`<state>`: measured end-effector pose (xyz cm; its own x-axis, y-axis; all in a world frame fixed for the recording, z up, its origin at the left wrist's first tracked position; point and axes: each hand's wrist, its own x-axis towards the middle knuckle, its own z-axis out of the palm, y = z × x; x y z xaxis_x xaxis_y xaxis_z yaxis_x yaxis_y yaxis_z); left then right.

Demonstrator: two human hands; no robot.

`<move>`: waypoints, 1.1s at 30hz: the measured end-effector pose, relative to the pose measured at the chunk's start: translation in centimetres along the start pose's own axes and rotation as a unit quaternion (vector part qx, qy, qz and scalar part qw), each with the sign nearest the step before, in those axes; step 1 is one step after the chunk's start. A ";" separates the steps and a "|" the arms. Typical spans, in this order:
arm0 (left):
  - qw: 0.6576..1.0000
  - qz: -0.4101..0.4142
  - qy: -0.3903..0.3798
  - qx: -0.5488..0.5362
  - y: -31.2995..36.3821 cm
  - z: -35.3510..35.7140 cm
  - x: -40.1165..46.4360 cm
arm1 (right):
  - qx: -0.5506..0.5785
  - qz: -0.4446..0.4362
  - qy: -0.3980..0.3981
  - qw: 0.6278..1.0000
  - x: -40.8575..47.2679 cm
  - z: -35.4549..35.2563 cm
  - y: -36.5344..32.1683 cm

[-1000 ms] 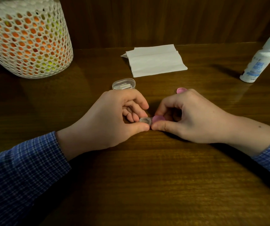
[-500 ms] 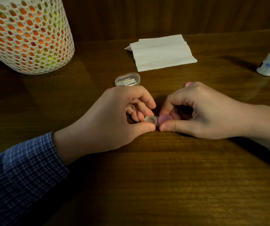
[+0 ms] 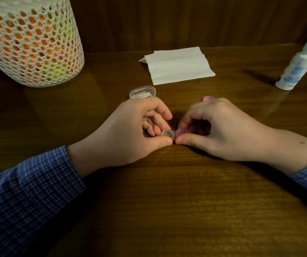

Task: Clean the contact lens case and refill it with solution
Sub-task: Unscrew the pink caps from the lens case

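While left hand (image 3: 128, 134) pinches clear round well (image 3: 168, 134) | right hand (image 3: 221, 127) grips pink cap (image 3: 183, 132)

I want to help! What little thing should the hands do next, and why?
Probably twist the pink round cap off. The right hand pinches it while the left hand steadies the small clear lens case, whose other well is already uncapped.

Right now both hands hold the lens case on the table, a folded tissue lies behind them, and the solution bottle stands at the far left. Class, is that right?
Not quite. The head view shows the solution bottle at the far right; the far left holds a white mesh basket. The rest stands: both hands, left hand and right hand, hold the lens case, with the folded tissue behind.
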<state>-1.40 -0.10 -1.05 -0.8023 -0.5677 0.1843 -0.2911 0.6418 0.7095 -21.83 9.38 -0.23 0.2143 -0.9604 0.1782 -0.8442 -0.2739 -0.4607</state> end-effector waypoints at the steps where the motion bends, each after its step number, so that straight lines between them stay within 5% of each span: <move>1: 1.000 0.000 0.001 -0.003 0.0 0.0 0.0 | -0.001 0.003 -0.005 1.000 0.0 0.0 0.0; 12: 1.000 0.002 0.006 -0.003 0.0 0.0 -0.2 | 0.028 0.025 0.054 0.998 -0.5 0.4 -0.1; 33: 1.000 -0.011 0.015 0.008 0.6 0.1 -0.3 | 0.068 0.017 0.037 0.997 -0.8 0.1 -0.4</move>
<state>-1.38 0.55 -0.73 -0.7794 -0.5971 0.1897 -0.3170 0.6371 0.7026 -21.60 10.23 -0.28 0.1460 -0.9641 0.2217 -0.7751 -0.2507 -0.5800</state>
